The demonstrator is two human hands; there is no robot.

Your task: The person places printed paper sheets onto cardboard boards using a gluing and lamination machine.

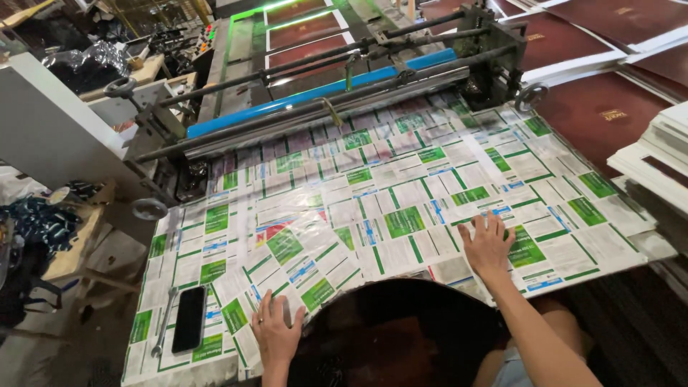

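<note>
A large glossy printed sheet (401, 193) with green, white and blue panels covers the work table in front of a machine. My left hand (275, 331) lies flat on the sheet's near left part, fingers slightly apart, holding nothing. My right hand (488, 244) presses flat on the sheet near the right of the front edge, fingers spread. A second, skewed layer of printed sheet (301, 247) lies between my hands.
The machine's rollers with a blue bar (315, 89) run across the far side of the table. A black phone (190, 319) and a wrench (162, 324) lie at the near left. Dark red printed boards (602, 115) and a white stack (659, 154) sit to the right.
</note>
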